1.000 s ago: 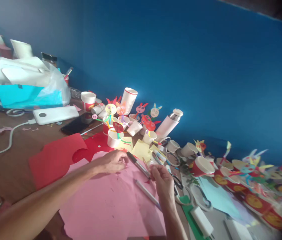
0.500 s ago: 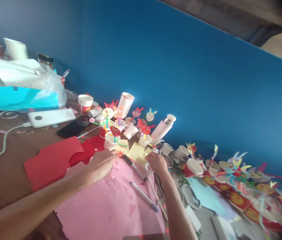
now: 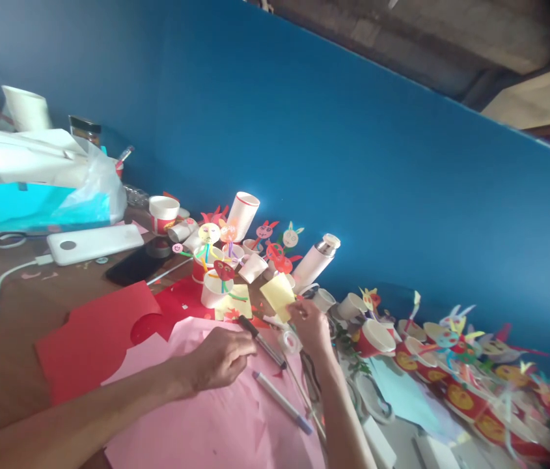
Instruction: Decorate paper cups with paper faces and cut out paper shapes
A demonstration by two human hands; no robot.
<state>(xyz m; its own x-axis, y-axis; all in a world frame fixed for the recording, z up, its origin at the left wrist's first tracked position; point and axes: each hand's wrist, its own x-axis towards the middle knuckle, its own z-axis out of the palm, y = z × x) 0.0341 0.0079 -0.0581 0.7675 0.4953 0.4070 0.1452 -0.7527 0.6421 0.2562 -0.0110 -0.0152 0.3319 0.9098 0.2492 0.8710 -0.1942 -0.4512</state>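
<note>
two bare hands above a sheet of pink paper (image 3: 196, 417), the left hand (image 3: 220, 358) loosely curled, fingers bent inward just beside a black-capped marker (image 3: 261, 342), with no clear grip on anything, and anything small under the fingertips impossible to make out; the right hand (image 3: 310, 327) closed, pinching a yellow sticky note (image 3: 277, 294) by its lower edge, the note tilted up above the fingers and off the table; just below that hand, a roll of clear tape (image 3: 290, 341) near the edge of the pink paper; the black-capped marker lying slantwise on the paper, a grey marker with a blue tip (image 3: 282, 402) lying nearby, not touching it; black-handled scissors (image 3: 310, 378) partly hidden beside the right forearm; under the pink paper's far side, a red paper sheet with curved cut-outs (image 3: 94, 339), all on a brown wooden table (image 3: 6, 273); along a blue wall (image 3: 353, 130), paper cups topped with cut-out rabbit and round faces on coloured strips (image 3: 223, 273), a white thermos flask (image 3: 316, 262), and a row of red cups with yellow smiley faces (image 3: 460, 400); toward the far left, a white power bank (image 3: 94, 244), a black phone (image 3: 133, 267) and a white plastic bag (image 3: 101, 189)
</note>
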